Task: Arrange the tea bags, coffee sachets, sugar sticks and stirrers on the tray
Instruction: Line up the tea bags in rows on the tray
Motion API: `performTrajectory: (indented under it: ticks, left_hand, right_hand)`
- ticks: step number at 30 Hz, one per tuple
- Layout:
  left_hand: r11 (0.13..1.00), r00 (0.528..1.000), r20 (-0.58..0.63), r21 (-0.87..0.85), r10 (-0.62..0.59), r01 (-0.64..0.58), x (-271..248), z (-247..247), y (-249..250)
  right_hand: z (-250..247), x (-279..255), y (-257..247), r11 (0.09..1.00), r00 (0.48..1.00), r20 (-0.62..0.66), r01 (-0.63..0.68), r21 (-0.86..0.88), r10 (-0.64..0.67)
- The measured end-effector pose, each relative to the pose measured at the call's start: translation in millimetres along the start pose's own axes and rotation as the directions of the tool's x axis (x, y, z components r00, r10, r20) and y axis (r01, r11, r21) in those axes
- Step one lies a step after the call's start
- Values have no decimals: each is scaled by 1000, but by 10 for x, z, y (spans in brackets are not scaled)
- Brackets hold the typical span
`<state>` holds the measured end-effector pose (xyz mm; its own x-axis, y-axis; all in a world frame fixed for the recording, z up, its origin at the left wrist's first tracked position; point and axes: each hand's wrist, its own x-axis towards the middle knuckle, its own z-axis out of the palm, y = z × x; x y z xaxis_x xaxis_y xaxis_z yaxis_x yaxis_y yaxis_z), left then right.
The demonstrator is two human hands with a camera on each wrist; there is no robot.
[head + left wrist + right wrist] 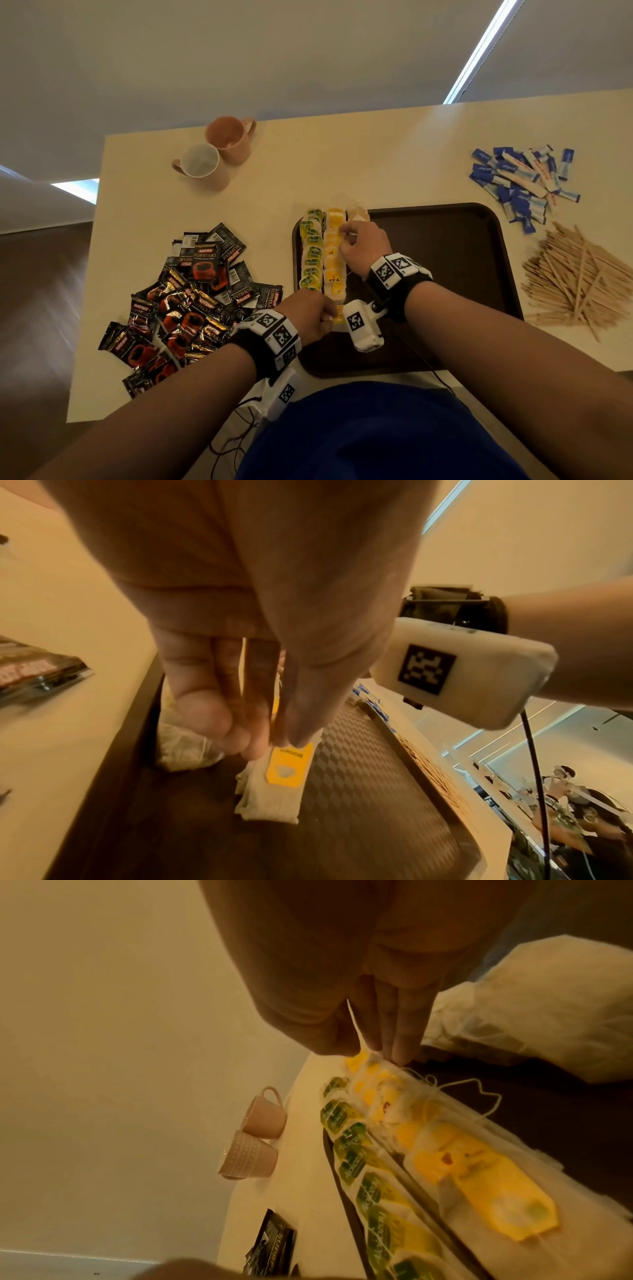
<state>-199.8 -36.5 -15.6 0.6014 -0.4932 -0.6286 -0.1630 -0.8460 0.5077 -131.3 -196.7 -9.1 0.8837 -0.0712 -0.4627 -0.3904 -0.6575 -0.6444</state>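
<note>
Your left grip (313,317) pinches a limp, light tea bag (270,796) by its tag; your right grip (364,245) pinches the row's far end.

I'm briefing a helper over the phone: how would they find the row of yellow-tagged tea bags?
Start at the dark brown tray in the middle of the table. Two rows of tea bags run along its left edge. The yellow-tagged tea bags are the inner row, right of the green-tagged tea bags, with both hands touching them.

Tea bags (323,257) on tray (445,246) left edge, sachets (191,301) left, stirrers (575,281) right
</note>
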Motion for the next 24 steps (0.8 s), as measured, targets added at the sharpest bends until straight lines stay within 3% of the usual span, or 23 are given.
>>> performTrajectory:
  ticks: [4, 19, 24]
  left_hand:
    - [1000, 1000, -8, -7, -5, 5, -11, -21, -8]
    - [999, 999, -28, -30, -17, 16, -7, -25, 15]
    - [1000, 1000, -22, -22, -8, 7, -20, -19, 4]
  right_hand:
    - [-8, 54, -54, 1000, 998, 57, 25, -1, -25]
    - [-76, 223, -141, 1000, 1000, 14, 16, -13, -15]
    - [-69, 318, -187, 999, 998, 51, 28, -45, -26]
